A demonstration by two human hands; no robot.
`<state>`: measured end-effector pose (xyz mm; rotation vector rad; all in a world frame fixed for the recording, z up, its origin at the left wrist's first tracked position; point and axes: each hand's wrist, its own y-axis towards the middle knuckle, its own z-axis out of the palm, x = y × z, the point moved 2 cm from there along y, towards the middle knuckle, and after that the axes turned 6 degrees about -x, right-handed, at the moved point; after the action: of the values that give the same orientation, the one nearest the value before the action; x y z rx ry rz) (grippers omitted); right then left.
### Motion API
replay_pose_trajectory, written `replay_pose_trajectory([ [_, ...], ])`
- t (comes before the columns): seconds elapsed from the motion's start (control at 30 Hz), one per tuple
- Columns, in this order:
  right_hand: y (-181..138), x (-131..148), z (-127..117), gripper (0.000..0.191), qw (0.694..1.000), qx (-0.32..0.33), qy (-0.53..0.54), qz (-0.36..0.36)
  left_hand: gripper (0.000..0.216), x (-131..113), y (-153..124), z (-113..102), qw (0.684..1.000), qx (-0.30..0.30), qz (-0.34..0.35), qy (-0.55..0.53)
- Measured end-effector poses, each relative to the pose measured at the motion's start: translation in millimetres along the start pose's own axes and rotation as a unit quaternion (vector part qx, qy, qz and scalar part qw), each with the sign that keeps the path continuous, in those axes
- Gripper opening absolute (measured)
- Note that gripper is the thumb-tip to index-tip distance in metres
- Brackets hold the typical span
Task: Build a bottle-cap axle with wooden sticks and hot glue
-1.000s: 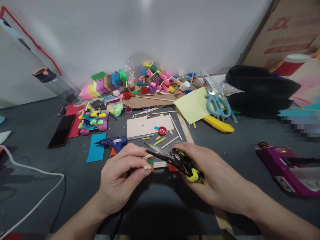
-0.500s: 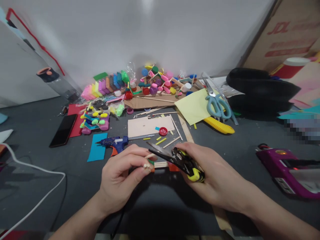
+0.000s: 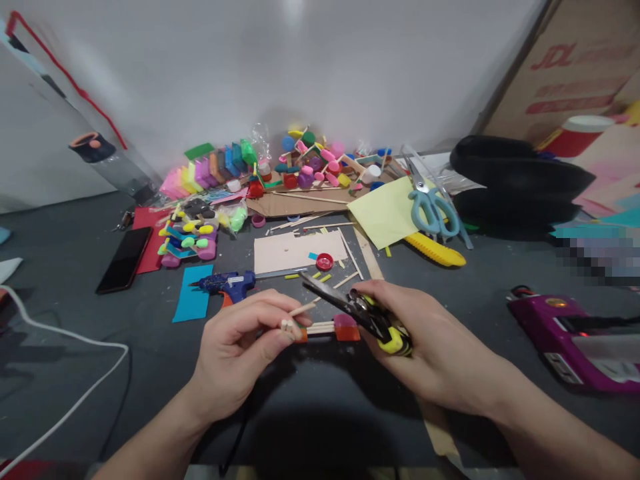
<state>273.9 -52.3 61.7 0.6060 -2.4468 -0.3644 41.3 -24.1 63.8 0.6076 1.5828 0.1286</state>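
Note:
My left hand [image 3: 235, 350] is closed on several thin wooden sticks [image 3: 287, 326], their cut ends bunched between thumb and fingers. One longer stick [image 3: 306, 307] slants out of that grip towards the right. My right hand [image 3: 425, 340] grips a pair of snips [image 3: 373, 319] with black and yellow handles; the blades point up and left, above the sticks and apart from the bunched ends. Just behind the left fingertips, more pale sticks [image 3: 320, 328] run to an orange-red block [image 3: 347, 327]. Whether they join what the left hand holds is hidden.
A blue glue gun [image 3: 230, 285] lies on blue paper behind my left hand. Beyond are a pale wooden board [image 3: 270, 255], a red cap [image 3: 325, 261], blue scissors [image 3: 434, 212] and a yellow cutter [image 3: 435, 250]. A phone [image 3: 124, 260] lies left, a magenta device [image 3: 543, 313] right.
The snips have moved slightly off the sticks, their blades now above and right of the longer stick. More of the orange-red block shows. The left hand has shifted slightly left.

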Motion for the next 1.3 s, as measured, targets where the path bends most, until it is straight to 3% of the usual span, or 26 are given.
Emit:
replay_pose_trajectory([
  [0.17,3.8,2.6,-1.6,0.035,0.998,0.043,0.039,0.004,0.009,0.5,0.3,-1.0,1.0,-0.018,-0.015,0.009],
  [0.5,0.8,2.5,0.2,0.032,1.0,-0.001,0.0,-0.005,0.009,-1.9,0.2,1.0,1.0,-0.007,-0.006,-0.003],
  [1.0,0.2,6.1,-0.4,0.032,1.0,0.014,0.01,0.011,0.01,-3.8,0.6,0.3,0.999,-0.01,0.033,0.033],
  [1.13,0.4,5.2,1.0,0.034,0.998,0.029,0.057,0.019,0.011,-3.5,-0.8,-0.3,0.997,-0.002,0.057,0.058],
  [1.3,-0.5,7.4,1.4,0.034,0.999,0.032,0.034,0.007,0.015,-1.5,-1.6,-0.6,0.99,-0.007,0.093,0.104],
])
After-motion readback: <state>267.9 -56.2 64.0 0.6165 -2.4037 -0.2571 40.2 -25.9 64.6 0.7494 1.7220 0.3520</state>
